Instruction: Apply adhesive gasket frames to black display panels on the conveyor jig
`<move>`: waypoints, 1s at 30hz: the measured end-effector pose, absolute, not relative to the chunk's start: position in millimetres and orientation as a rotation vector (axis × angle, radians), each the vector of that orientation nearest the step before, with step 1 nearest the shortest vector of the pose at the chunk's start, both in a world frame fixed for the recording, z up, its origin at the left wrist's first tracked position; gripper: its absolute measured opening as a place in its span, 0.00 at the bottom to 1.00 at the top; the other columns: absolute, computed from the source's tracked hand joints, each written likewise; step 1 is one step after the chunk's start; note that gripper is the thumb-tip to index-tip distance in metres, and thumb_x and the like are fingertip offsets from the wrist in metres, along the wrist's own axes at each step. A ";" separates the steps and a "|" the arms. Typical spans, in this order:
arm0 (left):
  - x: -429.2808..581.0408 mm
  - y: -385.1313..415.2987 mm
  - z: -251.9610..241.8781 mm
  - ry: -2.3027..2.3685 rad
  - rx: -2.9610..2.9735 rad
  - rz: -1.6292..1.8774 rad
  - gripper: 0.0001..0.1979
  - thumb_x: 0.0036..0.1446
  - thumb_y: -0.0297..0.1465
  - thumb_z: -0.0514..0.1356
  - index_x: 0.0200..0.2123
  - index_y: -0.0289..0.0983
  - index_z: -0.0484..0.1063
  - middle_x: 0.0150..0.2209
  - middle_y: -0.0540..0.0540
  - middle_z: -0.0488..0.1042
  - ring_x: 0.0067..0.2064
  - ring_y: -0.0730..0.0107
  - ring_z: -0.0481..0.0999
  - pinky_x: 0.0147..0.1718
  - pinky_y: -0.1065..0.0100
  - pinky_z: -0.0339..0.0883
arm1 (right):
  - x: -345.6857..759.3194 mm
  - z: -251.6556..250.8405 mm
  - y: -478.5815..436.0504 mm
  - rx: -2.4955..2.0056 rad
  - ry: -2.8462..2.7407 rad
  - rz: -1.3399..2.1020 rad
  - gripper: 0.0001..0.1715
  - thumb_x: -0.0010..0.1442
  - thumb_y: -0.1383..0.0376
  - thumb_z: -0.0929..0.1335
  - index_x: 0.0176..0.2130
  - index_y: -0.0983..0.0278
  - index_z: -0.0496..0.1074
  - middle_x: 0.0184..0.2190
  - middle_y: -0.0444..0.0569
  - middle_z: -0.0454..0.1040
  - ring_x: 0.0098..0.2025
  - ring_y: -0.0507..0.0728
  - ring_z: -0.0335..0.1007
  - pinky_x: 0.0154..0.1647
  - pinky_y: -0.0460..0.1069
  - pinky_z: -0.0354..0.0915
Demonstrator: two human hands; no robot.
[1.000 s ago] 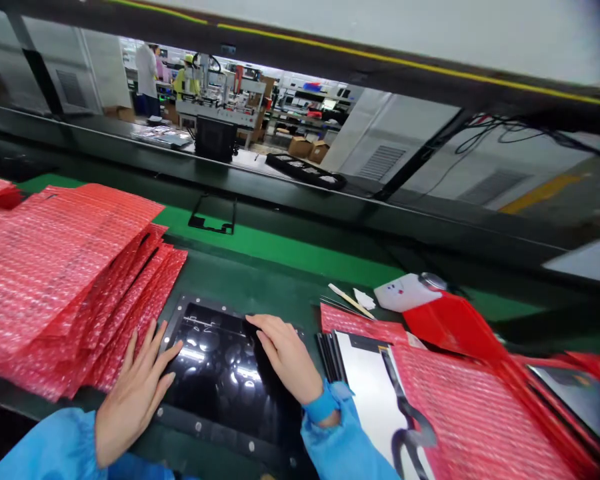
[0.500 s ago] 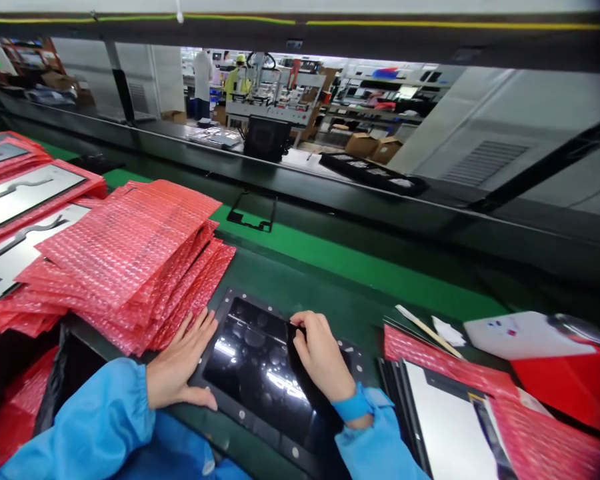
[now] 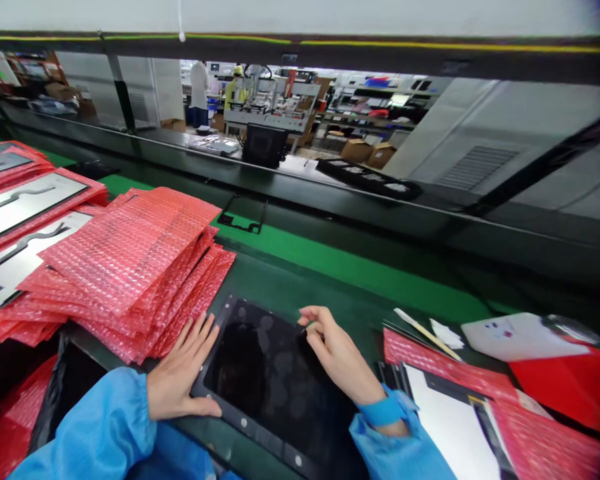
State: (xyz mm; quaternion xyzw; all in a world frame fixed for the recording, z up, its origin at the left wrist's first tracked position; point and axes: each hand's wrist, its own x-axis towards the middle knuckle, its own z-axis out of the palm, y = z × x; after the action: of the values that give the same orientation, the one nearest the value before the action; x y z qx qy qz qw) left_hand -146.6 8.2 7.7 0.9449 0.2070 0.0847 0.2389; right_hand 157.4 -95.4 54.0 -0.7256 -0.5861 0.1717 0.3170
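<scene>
A flat black screen panel [image 3: 253, 363] with round pale dots along its border lies on the green bench in front of me. My left hand [image 3: 187, 373] rests flat on its left edge, fingers spread and thumb on the near border. Over the panel's far right part, my right hand [image 3: 333, 347] pinches with thumb and forefinger. A thin black sheet [image 3: 325, 410] hangs from those fingertips and covers the panel's right side; its outline blends into the dark glass. Round smudges show on the bare glass.
Left of the panel is a stack of red bubble-wrap bags [image 3: 135, 247], with bagged display panels [image 3: 35, 200] beyond. More panels [image 3: 445, 413], a thin stick [image 3: 430, 333] and a whitish case [image 3: 520, 335] lie right. A black frame [image 3: 240, 223] sits at the back.
My right hand has shifted slightly right with the black sheet, still pinching. Glare on the glass has faded. The left hand holds about the same place, and the view has tilted a little.
</scene>
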 end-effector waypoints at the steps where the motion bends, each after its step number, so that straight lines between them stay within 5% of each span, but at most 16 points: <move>1: -146.3 8.2 7.1 0.563 2.585 0.241 0.58 0.49 0.57 0.61 0.68 0.39 0.28 0.69 0.36 0.32 0.69 0.43 0.31 0.63 0.41 0.38 | 157.5 57.2 -96.9 -1.926 -1.536 0.467 0.14 0.61 0.65 0.56 0.47 0.61 0.58 0.39 0.49 0.72 0.43 0.56 0.70 0.47 0.53 0.64; 5: -145.5 7.7 1.2 0.554 2.542 0.329 0.54 0.50 0.55 0.62 0.68 0.43 0.33 0.69 0.37 0.28 0.68 0.40 0.28 0.61 0.36 0.39 | 155.9 67.8 -101.6 -1.951 -1.537 0.505 0.14 0.62 0.63 0.56 0.48 0.60 0.60 0.39 0.49 0.73 0.43 0.57 0.72 0.46 0.54 0.64; 11: -133.6 -3.6 -4.0 0.664 2.330 0.513 0.21 0.65 0.42 0.52 0.58 0.45 0.55 0.70 0.45 0.33 0.69 0.52 0.27 0.63 0.39 0.38 | 155.9 75.4 -107.3 -1.834 -1.457 0.557 0.14 0.64 0.62 0.58 0.50 0.60 0.59 0.40 0.49 0.73 0.42 0.56 0.72 0.43 0.51 0.65; 14: -122.4 -12.9 -4.4 0.751 2.217 0.626 0.18 0.66 0.39 0.50 0.57 0.45 0.55 0.70 0.45 0.37 0.69 0.54 0.28 0.63 0.38 0.35 | 159.7 79.2 -110.5 -1.758 -1.440 0.663 0.14 0.64 0.61 0.59 0.49 0.61 0.60 0.40 0.50 0.72 0.41 0.55 0.71 0.43 0.51 0.65; 20: -102.0 -34.2 9.3 0.823 1.849 0.724 0.21 0.65 0.40 0.53 0.59 0.47 0.54 0.64 0.45 0.57 0.65 0.54 0.55 0.62 0.50 0.55 | 173.4 102.0 -123.9 -1.676 -1.299 0.758 0.17 0.62 0.56 0.64 0.47 0.62 0.63 0.40 0.51 0.73 0.42 0.57 0.71 0.44 0.52 0.67; 25: -53.5 -23.6 56.9 0.619 1.538 0.833 0.12 0.64 0.40 0.55 0.47 0.42 0.65 0.48 0.47 0.70 0.55 0.62 0.68 0.56 0.63 0.61 | 186.3 130.8 -141.6 -1.718 -1.187 0.307 0.19 0.62 0.53 0.65 0.49 0.60 0.65 0.45 0.53 0.73 0.48 0.60 0.70 0.51 0.56 0.66; 30: 44.0 39.9 81.5 0.673 1.369 0.902 0.10 0.63 0.38 0.56 0.40 0.37 0.67 0.35 0.49 0.71 0.39 0.69 0.73 0.39 0.70 0.68 | 170.7 135.0 -166.5 -1.872 -1.083 -0.234 0.24 0.63 0.53 0.64 0.55 0.60 0.65 0.55 0.53 0.67 0.57 0.65 0.62 0.60 0.62 0.58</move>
State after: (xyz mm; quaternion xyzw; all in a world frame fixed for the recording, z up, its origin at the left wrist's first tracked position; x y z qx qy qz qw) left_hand 44.0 39.9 81.5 0.5984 0.2941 0.3942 0.6325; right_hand 170.7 -166.5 135.0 -0.7620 -0.4409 -0.0954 0.4646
